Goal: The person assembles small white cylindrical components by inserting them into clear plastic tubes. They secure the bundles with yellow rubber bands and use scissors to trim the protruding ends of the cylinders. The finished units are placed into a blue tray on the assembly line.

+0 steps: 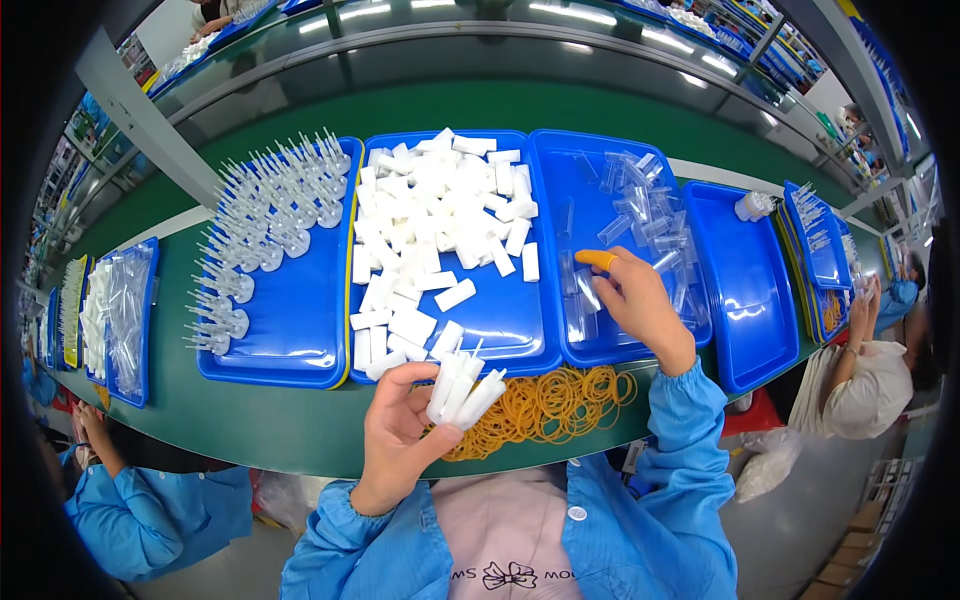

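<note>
My left hand (405,430) grips a white multi-pronged plastic holder (465,390) with white sleeves around its prongs, upright and slightly tilted, in front of the middle tray. My right hand (640,300), an orange finger cot (596,259) on its index finger, hovers over the blue tray (545,170) of clear plastic tubes (640,190). Its index finger and thumb are apart, close to a clear tube (588,293); its other fingers are curled. White rectangular blocks (430,220) fill much of the middle blue tray (500,330).
Pronged holders (275,200) stand in rows in the left blue tray (290,350). Yellow rubber bands (560,400) lie along the green table's (290,430) near edge. A blue tray (740,290) at right holds a small bundle (754,206). Co-workers sit on both sides.
</note>
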`<state>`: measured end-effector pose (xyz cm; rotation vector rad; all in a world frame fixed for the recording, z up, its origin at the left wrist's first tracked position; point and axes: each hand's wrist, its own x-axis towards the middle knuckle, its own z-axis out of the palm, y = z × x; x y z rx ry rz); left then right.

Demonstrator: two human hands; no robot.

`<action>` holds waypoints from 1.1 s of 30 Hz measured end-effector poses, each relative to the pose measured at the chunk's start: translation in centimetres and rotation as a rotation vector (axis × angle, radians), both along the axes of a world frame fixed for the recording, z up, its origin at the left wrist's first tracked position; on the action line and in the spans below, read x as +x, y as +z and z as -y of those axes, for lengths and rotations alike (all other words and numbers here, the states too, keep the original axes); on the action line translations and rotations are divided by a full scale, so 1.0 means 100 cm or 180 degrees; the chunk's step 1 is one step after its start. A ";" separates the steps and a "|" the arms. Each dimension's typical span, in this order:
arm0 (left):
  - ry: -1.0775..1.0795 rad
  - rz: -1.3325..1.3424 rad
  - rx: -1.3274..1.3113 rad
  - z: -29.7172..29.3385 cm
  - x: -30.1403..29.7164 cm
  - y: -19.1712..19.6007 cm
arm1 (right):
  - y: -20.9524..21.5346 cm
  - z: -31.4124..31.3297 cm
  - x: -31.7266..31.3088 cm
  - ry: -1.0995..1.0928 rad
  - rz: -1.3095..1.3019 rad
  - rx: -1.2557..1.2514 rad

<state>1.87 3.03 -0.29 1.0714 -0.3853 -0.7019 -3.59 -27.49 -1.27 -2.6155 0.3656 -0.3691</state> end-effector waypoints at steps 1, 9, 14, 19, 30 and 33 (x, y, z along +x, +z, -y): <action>0.0015 -0.0002 -0.0019 0.000 0.000 -0.001 | 0.000 0.002 0.000 0.0014 -0.0074 0.0003; -0.0011 -0.0107 0.0012 -0.004 0.001 0.002 | 0.005 0.000 -0.005 -0.0056 -0.0186 0.0024; -0.0023 -0.0110 -0.0048 -0.001 0.000 0.002 | -0.002 -0.014 -0.004 -0.0153 -0.0341 -0.0906; -0.0026 -0.0113 -0.0036 -0.002 -0.001 0.000 | 0.000 -0.015 -0.002 -0.0063 -0.0131 -0.1528; -0.0251 -0.0074 -0.0066 -0.002 -0.001 -0.005 | 0.061 -0.058 -0.038 0.0142 0.0665 0.2937; -0.0441 -0.0144 -0.0066 -0.002 -0.003 -0.002 | 0.076 -0.083 -0.045 0.0175 0.0989 0.3195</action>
